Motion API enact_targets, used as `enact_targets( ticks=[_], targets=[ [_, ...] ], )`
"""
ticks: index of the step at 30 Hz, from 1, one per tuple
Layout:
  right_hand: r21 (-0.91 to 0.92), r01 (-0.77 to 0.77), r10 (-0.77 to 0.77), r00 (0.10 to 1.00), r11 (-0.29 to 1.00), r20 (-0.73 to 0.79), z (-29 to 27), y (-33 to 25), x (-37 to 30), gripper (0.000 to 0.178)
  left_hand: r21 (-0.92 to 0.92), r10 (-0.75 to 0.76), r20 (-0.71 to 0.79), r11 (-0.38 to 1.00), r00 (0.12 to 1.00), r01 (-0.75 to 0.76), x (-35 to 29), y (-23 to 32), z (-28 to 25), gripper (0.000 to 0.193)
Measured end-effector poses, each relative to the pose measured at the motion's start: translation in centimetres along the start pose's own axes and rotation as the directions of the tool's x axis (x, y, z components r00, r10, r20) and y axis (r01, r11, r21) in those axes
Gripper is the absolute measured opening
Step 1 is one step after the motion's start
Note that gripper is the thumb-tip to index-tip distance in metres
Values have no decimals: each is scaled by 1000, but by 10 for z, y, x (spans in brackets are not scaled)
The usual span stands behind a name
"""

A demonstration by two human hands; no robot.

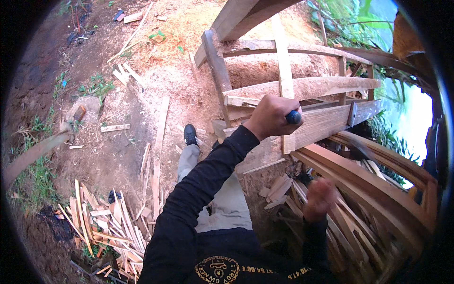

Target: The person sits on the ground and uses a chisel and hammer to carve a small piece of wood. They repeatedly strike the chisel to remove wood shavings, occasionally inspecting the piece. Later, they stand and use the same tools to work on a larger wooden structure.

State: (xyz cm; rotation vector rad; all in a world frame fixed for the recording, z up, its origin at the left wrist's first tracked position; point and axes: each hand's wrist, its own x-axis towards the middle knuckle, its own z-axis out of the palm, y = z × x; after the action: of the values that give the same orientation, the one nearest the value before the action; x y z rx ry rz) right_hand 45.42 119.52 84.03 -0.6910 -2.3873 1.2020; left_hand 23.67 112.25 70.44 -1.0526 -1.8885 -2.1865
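My left hand (273, 116) is closed around a tool with a rounded dark blue handle (293, 117); its working end is hidden under my fist. This fist is above a pale wooden strip (285, 80), which lies across the curved rails of a slatted wooden frame (326, 124). Lower and to the right, my right hand (320, 198) is curled into a fist and smeared by motion. Beyond it a dark blurred shape (361, 149) shows, perhaps the head of a tool; whether it joins that fist I cannot make out.
Long curved timbers (373, 189) stand close at the right. Wood offcuts (111, 227) lie heaped at the lower left, and sawdust covers the ground. A thick beam (246, 19) crosses the top. My shoe (190, 134) is left of the frame, and a long board (160, 156) lies beside it.
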Motion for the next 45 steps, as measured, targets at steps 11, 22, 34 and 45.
enact_targets(
  ticks=[11, 22, 34, 45],
  targets=[
    [210, -119, 133, 989, 971, -57, -10, -1, -3, 45, 4, 12, 28, 1000, 1000, -12, 1, -2, -2, 19],
    [-120, -438, 435, 899, 891, -51, 82, 102, 50, 42, 11, -28, -1, 1000, 1000, 28, -5, -6, 2, 16],
    [-528, -333, 274, 943, 781, -189, 229, 140, 131, 36, 92, 10, -78, 996, 997, -3, -9, 3, -23, 14],
    [-493, -361, 266, 930, 791, -253, 239, 163, 122, 33, 76, 29, -7, 997, 1000, -29, 1, 5, -20, 21]
  ],
)
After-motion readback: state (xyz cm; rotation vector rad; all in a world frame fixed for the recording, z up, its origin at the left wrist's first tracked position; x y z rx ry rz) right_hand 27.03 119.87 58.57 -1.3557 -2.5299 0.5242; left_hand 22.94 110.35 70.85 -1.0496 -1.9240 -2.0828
